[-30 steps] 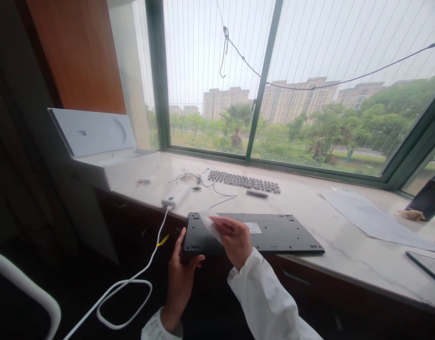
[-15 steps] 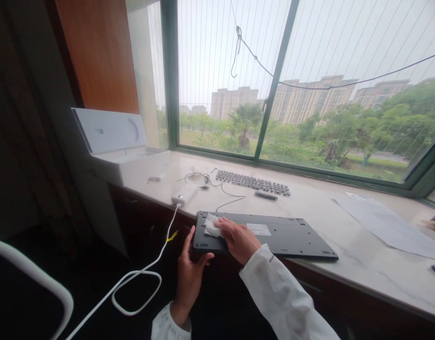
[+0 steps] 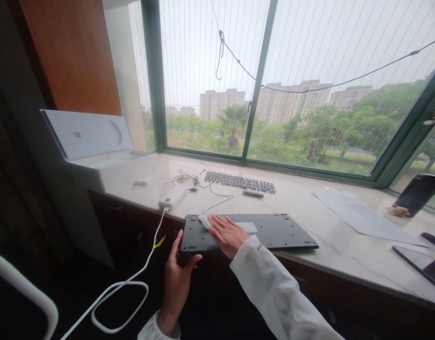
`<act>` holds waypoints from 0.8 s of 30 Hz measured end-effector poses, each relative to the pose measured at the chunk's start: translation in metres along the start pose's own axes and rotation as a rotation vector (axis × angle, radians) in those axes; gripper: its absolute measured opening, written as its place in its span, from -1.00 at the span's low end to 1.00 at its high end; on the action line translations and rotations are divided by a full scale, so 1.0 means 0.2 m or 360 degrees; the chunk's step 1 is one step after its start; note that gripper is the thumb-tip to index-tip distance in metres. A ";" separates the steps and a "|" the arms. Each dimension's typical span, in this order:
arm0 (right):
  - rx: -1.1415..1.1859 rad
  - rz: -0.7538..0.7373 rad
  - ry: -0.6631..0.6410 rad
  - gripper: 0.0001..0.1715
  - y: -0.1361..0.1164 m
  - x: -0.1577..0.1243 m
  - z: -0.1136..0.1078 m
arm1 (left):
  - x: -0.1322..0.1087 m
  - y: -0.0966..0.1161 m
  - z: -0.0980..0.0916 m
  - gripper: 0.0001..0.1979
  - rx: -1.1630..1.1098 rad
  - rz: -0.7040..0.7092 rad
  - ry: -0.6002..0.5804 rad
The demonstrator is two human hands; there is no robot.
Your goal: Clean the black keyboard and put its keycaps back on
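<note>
A black keyboard (image 3: 277, 231) lies face down at the counter's front edge, its underside showing a pale label, screw holes and small feet. My left hand (image 3: 177, 278) grips its left end, thumb at the near edge and fingers along the side. On the upper left of the underside, my right hand (image 3: 228, 235) lies with fingers close together, pressing a crumpled white tissue (image 3: 204, 220). Much of the tissue is hidden under the fingers. A thin dark cable (image 3: 220, 201) runs from the keyboard's far edge back over the counter.
Beyond the keyboard lie a set of keys (image 3: 240, 181) and a small dark bar (image 3: 253, 194). At left are a white power bank (image 3: 172, 197) with a white cable (image 3: 152, 255) and an open white box (image 3: 128, 167). Papers (image 3: 359, 212) and a phone (image 3: 421, 264) lie right.
My right hand has flattened over the tissue, covering more of it. The left hand keeps its grip on the keyboard. The view has turned right, bringing the phone into sight.
</note>
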State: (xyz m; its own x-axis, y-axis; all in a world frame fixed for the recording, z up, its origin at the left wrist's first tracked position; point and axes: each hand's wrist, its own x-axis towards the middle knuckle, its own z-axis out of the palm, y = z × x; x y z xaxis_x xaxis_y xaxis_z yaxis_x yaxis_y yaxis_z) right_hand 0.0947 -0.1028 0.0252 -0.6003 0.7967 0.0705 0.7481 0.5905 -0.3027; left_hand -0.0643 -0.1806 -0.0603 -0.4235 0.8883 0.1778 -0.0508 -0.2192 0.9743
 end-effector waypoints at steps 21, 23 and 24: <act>-0.0674 0.1069 0.0123 -0.32 1.05 -0.65 -0.14 | 0.00 -0.05 -0.01 -0.12 0.0228 0.0071 -0.0053; -0.0733 0.1054 0.0143 -0.31 1.04 -0.71 -0.12 | 0.00 -0.05 -0.01 -0.13 0.0231 0.0075 -0.0041; -0.0732 0.1061 0.0185 -0.31 1.02 -0.74 -0.11 | 0.00 -0.06 -0.01 -0.13 0.0234 0.0079 -0.0033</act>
State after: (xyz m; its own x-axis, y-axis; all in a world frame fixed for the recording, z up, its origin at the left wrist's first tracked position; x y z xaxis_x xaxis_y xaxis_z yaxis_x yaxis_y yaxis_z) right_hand 0.3421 -0.0971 -0.0252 0.0257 0.9925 0.1191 0.9940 -0.0381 0.1029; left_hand -0.0657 -0.1791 -0.0714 -0.4035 0.8863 0.2273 0.1030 -0.2028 0.9738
